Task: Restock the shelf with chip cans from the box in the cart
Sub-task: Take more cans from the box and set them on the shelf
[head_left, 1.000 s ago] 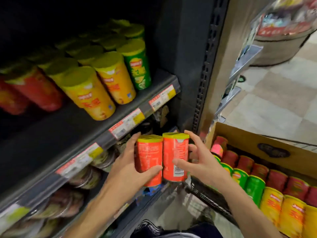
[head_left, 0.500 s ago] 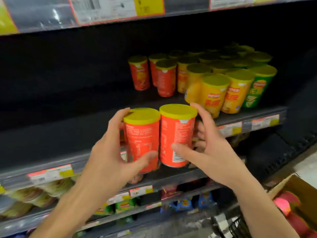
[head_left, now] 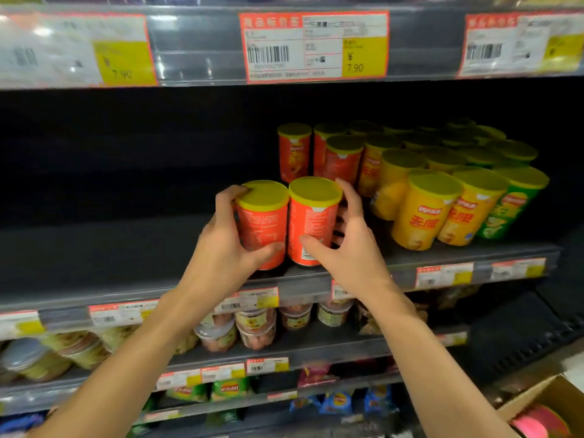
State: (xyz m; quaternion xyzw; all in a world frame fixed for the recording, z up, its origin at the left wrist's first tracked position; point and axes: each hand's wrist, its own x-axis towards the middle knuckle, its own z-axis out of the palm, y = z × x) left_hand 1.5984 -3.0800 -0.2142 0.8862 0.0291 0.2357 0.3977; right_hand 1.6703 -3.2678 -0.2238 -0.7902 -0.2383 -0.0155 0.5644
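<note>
- Your left hand (head_left: 226, 248) grasps one red can (head_left: 262, 222), your right hand (head_left: 349, 248) the other can (head_left: 313, 219), mid-frame at the shelf (head_left: 126, 279) edge.
- They're likely light, stiff, slick; hold mid-body, not the lids.

The left hand (head_left: 227, 248) curls round a red cylindrical chip can with a yellow plastic lid (head_left: 262, 222), and the right hand (head_left: 350, 248) curls round its twin (head_left: 311, 219). The two cans touch side by side at the front of the dark metal shelf (head_left: 126, 248). Yellow cans (head_left: 423, 213) stand just right; a cardboard box (head_left: 531, 403) shows at the bottom-right corner.
</note>
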